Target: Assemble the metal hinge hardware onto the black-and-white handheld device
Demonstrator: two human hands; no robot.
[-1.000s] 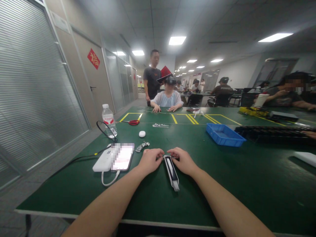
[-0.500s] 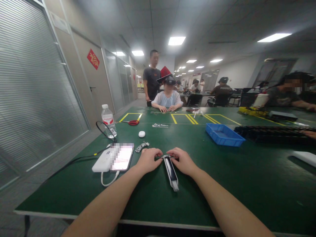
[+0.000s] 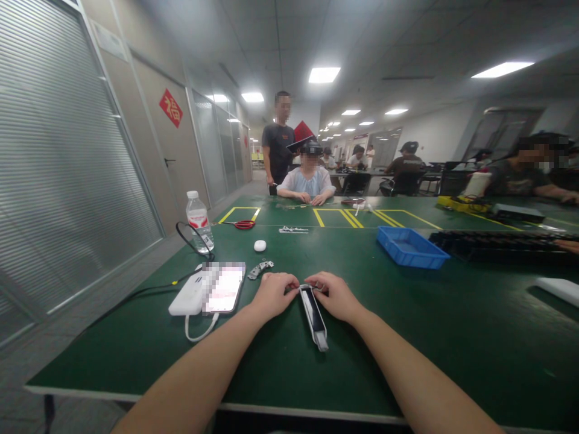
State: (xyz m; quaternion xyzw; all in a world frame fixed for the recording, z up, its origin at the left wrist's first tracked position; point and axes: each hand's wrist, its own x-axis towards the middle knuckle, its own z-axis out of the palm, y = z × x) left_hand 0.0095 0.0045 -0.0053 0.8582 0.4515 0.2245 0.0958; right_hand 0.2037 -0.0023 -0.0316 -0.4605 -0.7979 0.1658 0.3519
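Note:
A long narrow white-and-black item (image 3: pixel 313 313) lies on the green table in front of me, its pale blunt end towards me. At the left of its far end is my left hand (image 3: pixel 277 293), thumb and forefinger pinched together at the corner. From the other side my right hand (image 3: pixel 337 295) reaches the same end with fingers curled in and closed. A thin light strip shows between the right fingers and the item. What exactly each set of fingertips grips is too small to make out. A grey perforated metal piece (image 3: pixel 261 269) rests just beyond my left hand.
To the left are a phone (image 3: pixel 226 289), a white power bank (image 3: pixel 187 296) with a cable and a water bottle (image 3: pixel 199 223). Further off sit a white case (image 3: pixel 259 246), red-handled scissors (image 3: pixel 245 225) and a blue tray (image 3: pixel 411 248). A person (image 3: pixel 306 181) sits opposite.
My left fingertips have shifted slightly right, closer to the item's far end, and the thin strip beside them no longer shows. The item stays in place; the right hand has barely moved.

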